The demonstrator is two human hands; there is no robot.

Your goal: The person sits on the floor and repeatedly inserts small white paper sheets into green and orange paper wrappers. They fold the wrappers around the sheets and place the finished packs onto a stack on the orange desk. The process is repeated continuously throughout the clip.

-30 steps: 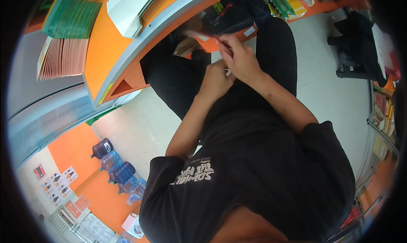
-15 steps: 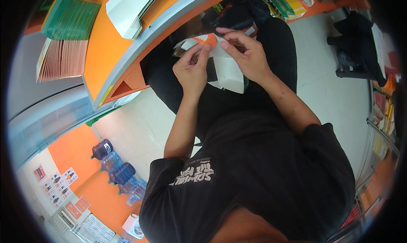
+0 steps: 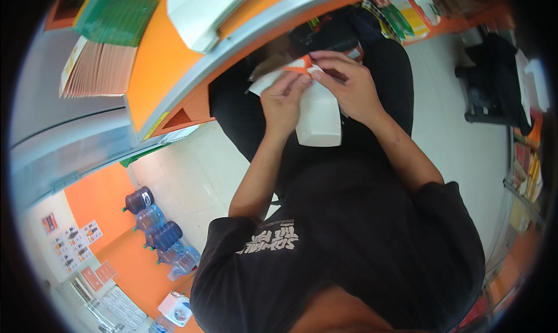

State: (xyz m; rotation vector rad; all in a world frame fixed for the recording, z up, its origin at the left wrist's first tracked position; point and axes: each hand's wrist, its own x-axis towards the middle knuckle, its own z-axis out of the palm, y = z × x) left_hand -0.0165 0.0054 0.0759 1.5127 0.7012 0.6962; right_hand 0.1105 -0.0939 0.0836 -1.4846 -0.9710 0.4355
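Over my lap I hold a white paperboard carton [image 3: 319, 120] with an orange section near its top, partly folded. My left hand [image 3: 282, 106] pinches its upper left edge between thumb and fingers, beside the orange part. My right hand [image 3: 353, 90] grips the upper right edge, thumb and fingertips close to the left hand's. The carton's lower end hangs toward me, with its smooth white face showing. Fingers cover part of the orange fold, so its exact shape cannot be seen.
An orange desk [image 3: 160, 54] with a grey edge stands ahead and left. It bears a white folded carton [image 3: 200, 16] and a stack of green-and-white flat cartons [image 3: 96, 68]. Large water bottles [image 3: 165, 234] stand at lower left. A black chair [image 3: 494, 80] is at right.
The carton has tilted so its white lower face shows more squarely, and its loose lower flap no longer shows. Both hands stay on the upper edge. My view has shifted slightly.
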